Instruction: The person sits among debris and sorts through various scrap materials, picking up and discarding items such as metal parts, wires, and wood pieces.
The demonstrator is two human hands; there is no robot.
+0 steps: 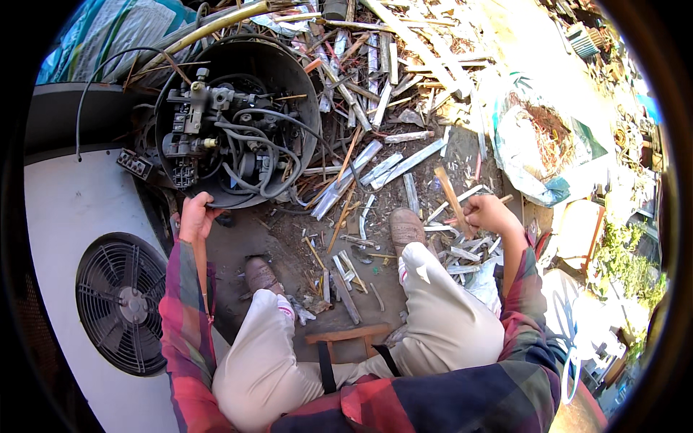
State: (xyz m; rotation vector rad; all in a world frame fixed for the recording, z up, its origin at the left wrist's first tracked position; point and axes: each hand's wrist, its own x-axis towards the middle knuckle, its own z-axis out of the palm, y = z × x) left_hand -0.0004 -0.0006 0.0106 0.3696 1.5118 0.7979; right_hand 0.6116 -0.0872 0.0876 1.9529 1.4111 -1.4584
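Curling by the round tub, our left hand hides its grip. Our right hand pinches a flat wooden strip.

The shirt is checked in red, green and dark blue, the trousers are cream, the shoes brown, the stick tan, the drum dark grey, the panel white

Scrapyard w/ mach. parts, wood
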